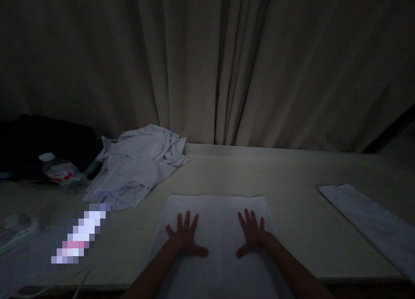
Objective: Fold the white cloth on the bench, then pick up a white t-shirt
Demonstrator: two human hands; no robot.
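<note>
Through the head camera, I had the left hand (pixel 184 239) and the right hand (pixel 253 238) palm-down, fingers spread apart, on a smooth white fabric sheet (pixel 221 229) lying flat on the pale wooden tabletop (pixel 233 171). Beyond the sheet's left side lay a crumpled white cloth (pixel 139 165); to the sheet's right, a long, folded white cloth (pixel 372 221).

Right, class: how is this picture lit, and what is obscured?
Head view: dim overall, curtain darker toward upper corners; head view: coarse pixelation hides a lower-left patch; head view: left hand and right hand look dark against the white cloth.
</note>
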